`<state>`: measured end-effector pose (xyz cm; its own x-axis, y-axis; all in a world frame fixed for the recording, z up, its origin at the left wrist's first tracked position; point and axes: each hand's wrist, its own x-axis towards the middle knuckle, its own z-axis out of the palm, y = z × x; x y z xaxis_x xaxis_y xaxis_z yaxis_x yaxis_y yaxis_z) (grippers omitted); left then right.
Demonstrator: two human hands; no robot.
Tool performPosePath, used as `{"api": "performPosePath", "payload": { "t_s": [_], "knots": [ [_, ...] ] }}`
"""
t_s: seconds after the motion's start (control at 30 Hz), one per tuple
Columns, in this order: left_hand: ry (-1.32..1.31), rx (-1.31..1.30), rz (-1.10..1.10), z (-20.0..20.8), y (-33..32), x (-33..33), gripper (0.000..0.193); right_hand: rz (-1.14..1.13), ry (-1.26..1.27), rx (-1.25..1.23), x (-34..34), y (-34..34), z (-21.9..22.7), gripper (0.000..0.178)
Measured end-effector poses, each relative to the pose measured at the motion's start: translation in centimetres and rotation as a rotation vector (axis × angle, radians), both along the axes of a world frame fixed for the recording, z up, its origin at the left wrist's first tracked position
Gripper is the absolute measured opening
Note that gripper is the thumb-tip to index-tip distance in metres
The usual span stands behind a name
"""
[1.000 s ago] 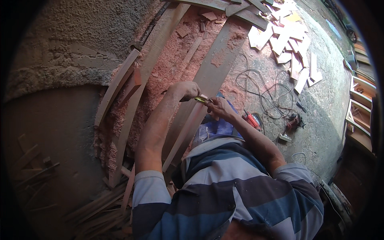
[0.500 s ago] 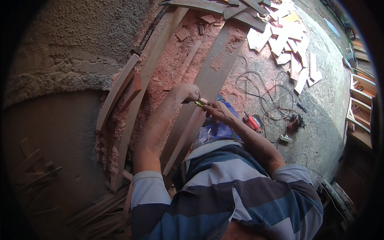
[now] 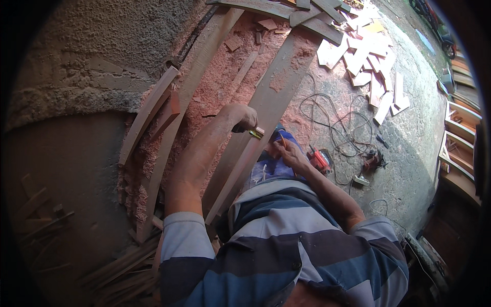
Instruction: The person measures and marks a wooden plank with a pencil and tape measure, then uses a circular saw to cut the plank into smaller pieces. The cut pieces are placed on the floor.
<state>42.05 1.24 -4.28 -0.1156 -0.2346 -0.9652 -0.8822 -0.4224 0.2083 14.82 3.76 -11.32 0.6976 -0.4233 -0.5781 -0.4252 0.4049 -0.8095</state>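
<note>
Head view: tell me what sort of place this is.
Probably a woodworking area, perhaps a carpenter's workshop: pinkish sawdust or shavings lie thick beside the long board, and cut wood pieces are heaped beyond it.

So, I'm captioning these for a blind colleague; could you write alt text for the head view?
A person's left hand holds a small yellow tool at the end of a wood strip on a plank, the right hand close beside it. Pink sawdust lies around the plank, with pale offcuts scattered farther off.
</note>
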Motion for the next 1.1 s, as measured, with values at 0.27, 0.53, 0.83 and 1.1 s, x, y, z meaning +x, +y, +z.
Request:
{"api": "performPosePath", "payload": {
  "t_s": [0.27, 0.53, 0.83, 1.1],
  "knots": [
    [0.015, 0.048, -0.154, 0.7, -1.4, -0.4, 0.038, -0.127, -0.100, -0.047, 1.5, -1.1, 1.2, 0.037],
    [0.047, 0.141, -0.012, 0.6, -1.5, 0.1, 0.038, -0.139, -0.306, 0.181, 0.8, -1.8, 4.1, 0.034],
    [0.048, 0.112, -0.025, 0.2, -1.3, 0.2, 0.039, -0.265, -0.405, 0.441, 1.4, -1.8, 4.2, 0.040],
    [0.260, -0.175, 0.195, 3.5, 1.1, 0.6, 0.025, -0.280, -0.365, 0.116, 1.0, -1.8, 4.1, 0.034]
  ]
}}
